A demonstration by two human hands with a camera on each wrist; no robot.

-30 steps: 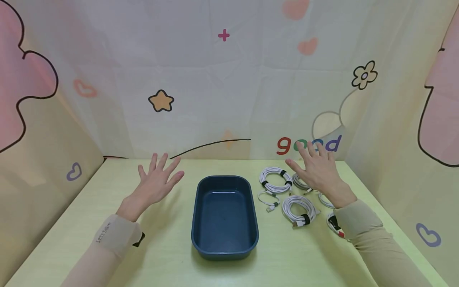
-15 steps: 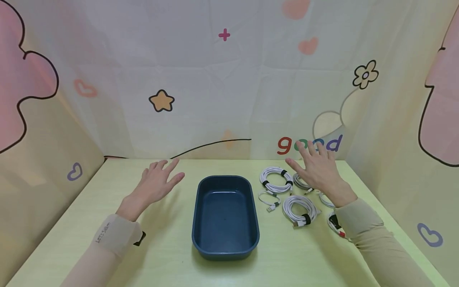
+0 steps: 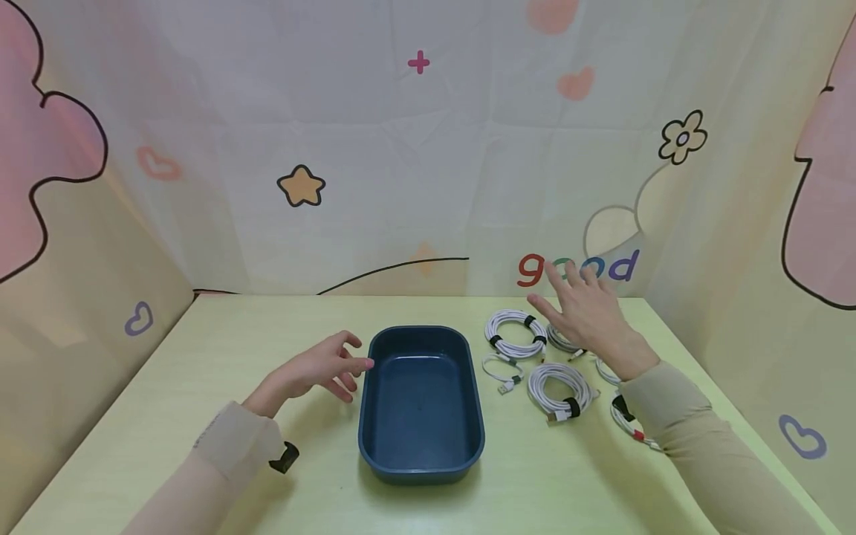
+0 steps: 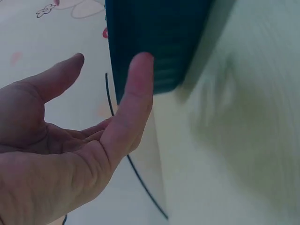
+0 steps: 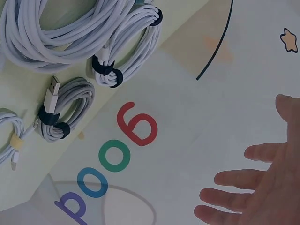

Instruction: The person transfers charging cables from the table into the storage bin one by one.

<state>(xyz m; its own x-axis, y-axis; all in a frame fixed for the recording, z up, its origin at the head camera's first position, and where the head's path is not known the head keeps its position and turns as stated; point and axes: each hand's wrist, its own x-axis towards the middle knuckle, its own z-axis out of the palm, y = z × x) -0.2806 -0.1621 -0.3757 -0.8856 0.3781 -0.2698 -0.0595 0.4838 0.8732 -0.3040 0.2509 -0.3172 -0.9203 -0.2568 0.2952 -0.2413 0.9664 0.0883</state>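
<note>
Apparent step: reaching the blue basin (image 3: pixel 421 477); left hand (image 3: pixel 317 369), fingers relaxed, empty, beside its left rim; right hand (image 3: pixel 590 318), fingers splayed, to its right. Grasping calls for curling.

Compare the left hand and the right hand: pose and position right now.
Pose: the left hand has its fingers bent; the right hand has its fingers spread and nearly straight.
Position: the left hand is at the left rim of the blue bin, contact unclear; the right hand is raised on the side of the coiled cables.
Shared: both are bare and hold nothing.
</note>
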